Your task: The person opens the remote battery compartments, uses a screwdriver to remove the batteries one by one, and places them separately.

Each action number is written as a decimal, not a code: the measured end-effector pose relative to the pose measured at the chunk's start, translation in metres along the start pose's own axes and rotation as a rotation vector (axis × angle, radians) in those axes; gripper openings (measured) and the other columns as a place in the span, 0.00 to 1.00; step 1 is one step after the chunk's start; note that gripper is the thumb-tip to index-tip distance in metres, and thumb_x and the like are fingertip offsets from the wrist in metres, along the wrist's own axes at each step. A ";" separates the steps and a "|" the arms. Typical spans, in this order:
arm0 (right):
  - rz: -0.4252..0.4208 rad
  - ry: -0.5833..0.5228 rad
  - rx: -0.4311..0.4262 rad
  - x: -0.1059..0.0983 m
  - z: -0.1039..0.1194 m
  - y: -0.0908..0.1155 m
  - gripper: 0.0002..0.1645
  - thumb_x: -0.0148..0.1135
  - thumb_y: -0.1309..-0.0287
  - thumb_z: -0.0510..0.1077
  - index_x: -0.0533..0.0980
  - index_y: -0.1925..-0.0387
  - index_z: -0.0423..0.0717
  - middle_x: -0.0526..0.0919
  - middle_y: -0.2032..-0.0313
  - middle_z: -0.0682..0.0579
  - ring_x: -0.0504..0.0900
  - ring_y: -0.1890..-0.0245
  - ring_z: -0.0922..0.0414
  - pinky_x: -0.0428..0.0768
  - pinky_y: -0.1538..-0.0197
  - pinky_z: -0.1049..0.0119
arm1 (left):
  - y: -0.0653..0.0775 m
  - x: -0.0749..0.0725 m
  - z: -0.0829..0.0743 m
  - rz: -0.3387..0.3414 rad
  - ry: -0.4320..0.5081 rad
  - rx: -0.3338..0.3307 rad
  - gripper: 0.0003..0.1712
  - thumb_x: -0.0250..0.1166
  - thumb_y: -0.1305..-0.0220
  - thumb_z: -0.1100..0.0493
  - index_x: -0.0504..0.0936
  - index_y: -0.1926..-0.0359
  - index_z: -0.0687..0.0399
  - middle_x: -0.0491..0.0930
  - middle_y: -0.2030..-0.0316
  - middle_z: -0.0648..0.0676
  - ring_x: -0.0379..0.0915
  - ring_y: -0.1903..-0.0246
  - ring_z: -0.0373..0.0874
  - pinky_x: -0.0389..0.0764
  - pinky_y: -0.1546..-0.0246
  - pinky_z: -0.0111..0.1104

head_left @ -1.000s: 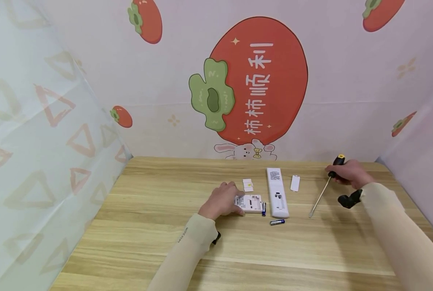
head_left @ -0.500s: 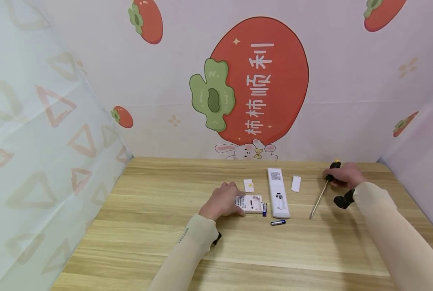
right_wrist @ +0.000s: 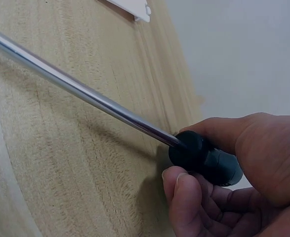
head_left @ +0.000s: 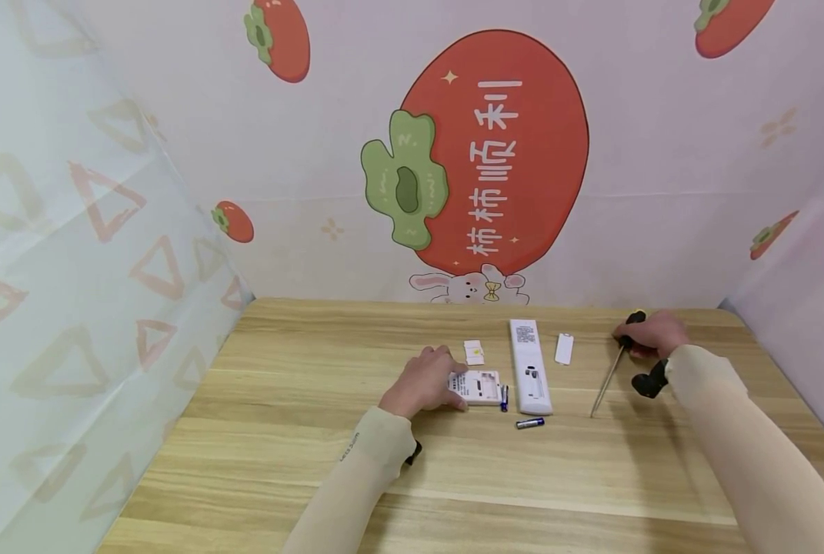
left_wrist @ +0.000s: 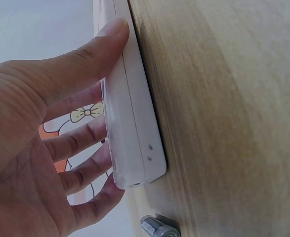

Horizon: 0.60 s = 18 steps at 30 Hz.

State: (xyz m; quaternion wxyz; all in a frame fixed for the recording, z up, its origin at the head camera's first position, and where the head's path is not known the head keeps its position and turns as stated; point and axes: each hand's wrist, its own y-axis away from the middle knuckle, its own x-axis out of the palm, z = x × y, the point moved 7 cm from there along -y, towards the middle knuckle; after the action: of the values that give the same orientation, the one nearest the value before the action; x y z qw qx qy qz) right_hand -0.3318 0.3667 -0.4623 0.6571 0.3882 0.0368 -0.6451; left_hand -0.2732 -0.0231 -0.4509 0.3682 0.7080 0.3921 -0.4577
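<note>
In the head view my left hand [head_left: 425,382] grips a small white remote control [head_left: 482,387] at its left end, its back up and its battery compartment uncovered. The left wrist view shows the thumb on one long side of this remote [left_wrist: 132,108] and the fingers on the other. At the right, my right hand [head_left: 654,334] holds a screwdriver [head_left: 610,377] by its black and yellow handle, the shaft slanting down toward the table. Thumb and fingers wrap the handle [right_wrist: 209,160] in the right wrist view.
A long white remote control [head_left: 526,358] lies face down with its compartment uncovered. Near it are a blue and silver battery [head_left: 530,422] and another battery [head_left: 505,398]. A white cover [head_left: 564,348] and a smaller white cover [head_left: 474,352] lie toward the table's back edge.
My right hand has shifted slightly left with the screwdriver, and its handle has come lower while the tip stays near the same spot. My left hand and the small remote have stayed put.
</note>
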 end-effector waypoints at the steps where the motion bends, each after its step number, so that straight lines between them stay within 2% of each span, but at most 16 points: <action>1: -0.001 0.008 0.000 0.000 0.000 0.000 0.18 0.66 0.39 0.47 0.77 0.69 0.34 0.80 0.86 0.54 0.80 0.85 0.63 0.80 0.75 0.68 | 0.000 0.000 0.000 0.000 0.001 0.000 0.39 0.81 0.52 0.41 0.83 0.37 0.43 0.77 0.48 0.51 0.66 0.54 0.47 0.72 0.50 0.42; 7: 0.002 0.025 -0.002 0.000 -0.003 -0.004 0.19 0.65 0.39 0.49 0.78 0.69 0.34 0.80 0.86 0.53 0.81 0.85 0.62 0.81 0.75 0.67 | -0.001 0.000 0.000 -0.003 -0.004 0.004 0.40 0.81 0.53 0.41 0.83 0.37 0.43 0.77 0.48 0.51 0.66 0.55 0.46 0.71 0.51 0.41; 18: 0.000 0.018 -0.007 0.001 -0.008 -0.008 0.20 0.67 0.38 0.51 0.80 0.75 0.37 0.80 0.86 0.52 0.82 0.84 0.60 0.82 0.75 0.64 | 0.000 0.001 0.000 -0.003 -0.014 0.008 0.39 0.81 0.52 0.41 0.83 0.37 0.43 0.77 0.49 0.51 0.66 0.55 0.47 0.72 0.51 0.41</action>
State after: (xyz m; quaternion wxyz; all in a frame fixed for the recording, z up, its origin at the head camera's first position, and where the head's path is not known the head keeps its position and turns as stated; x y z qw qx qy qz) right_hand -0.3344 0.3714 -0.4722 0.6581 0.3914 0.0450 -0.6416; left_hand -0.2732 -0.0226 -0.4514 0.3674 0.7057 0.3889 -0.4646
